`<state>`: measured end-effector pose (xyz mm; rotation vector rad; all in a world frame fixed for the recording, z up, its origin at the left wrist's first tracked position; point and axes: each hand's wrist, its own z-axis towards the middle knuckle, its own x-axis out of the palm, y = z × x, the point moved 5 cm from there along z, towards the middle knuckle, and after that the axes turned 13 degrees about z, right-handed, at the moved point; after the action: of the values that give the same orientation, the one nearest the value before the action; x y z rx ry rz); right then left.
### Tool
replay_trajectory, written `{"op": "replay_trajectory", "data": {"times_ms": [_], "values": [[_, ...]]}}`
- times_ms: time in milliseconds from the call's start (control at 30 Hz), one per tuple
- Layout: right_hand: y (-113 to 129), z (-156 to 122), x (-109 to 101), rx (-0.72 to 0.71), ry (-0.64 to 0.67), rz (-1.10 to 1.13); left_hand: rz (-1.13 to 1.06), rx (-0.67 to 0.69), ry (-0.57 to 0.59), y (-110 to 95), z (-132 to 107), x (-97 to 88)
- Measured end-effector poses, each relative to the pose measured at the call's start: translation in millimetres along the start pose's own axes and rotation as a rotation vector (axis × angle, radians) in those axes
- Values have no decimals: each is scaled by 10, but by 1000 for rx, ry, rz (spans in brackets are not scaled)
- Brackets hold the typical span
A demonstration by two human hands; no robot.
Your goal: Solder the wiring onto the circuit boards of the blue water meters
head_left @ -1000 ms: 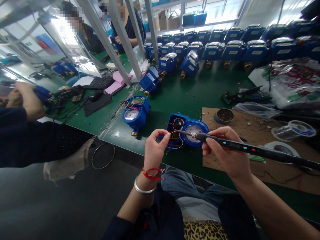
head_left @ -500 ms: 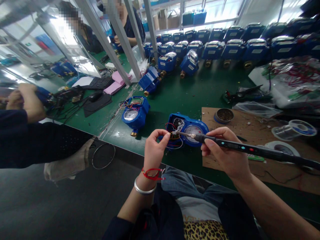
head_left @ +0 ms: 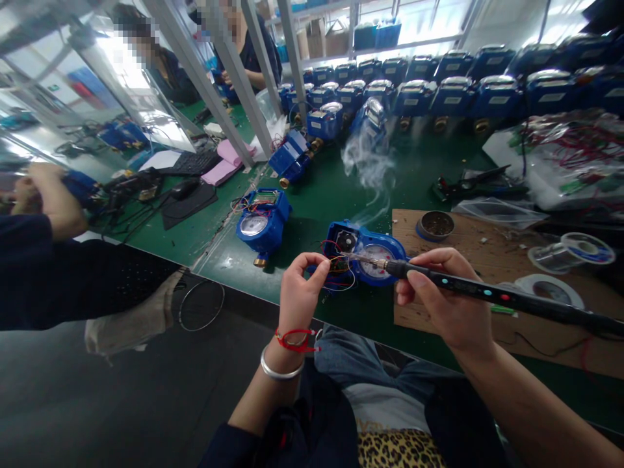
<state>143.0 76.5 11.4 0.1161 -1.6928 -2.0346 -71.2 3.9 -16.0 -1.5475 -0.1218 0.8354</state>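
Note:
My left hand (head_left: 299,296) pinches thin coloured wires (head_left: 336,265) in front of an open blue water meter (head_left: 363,250) on the green bench. My right hand (head_left: 446,302) is closed round a black soldering iron (head_left: 487,296), its metal tip touching the wires at my left fingertips. White smoke (head_left: 365,162) rises from that spot. The meter lies at the left edge of a brown work board (head_left: 487,260).
A second open blue meter (head_left: 260,221) lies to the left. Rows of blue meters (head_left: 439,91) line the back. A round tin (head_left: 436,225), solder spools (head_left: 575,250), bagged wires (head_left: 570,156) sit right. A person's sleeve (head_left: 58,266) is at left; two people work behind.
Smoke now rises from the joint; earlier there was none. The iron tip has stayed at the wires, and both hands have barely moved.

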Motion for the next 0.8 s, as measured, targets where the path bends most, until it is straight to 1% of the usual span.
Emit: {"op": "replay_trajectory", "data": {"times_ms": [600,800], "values": [[-39,16,52,50,37,-67,2,12,2,2,2,-5],[-23,-5,22,12,33,-25,2,11,1,24,4,-5]]}}
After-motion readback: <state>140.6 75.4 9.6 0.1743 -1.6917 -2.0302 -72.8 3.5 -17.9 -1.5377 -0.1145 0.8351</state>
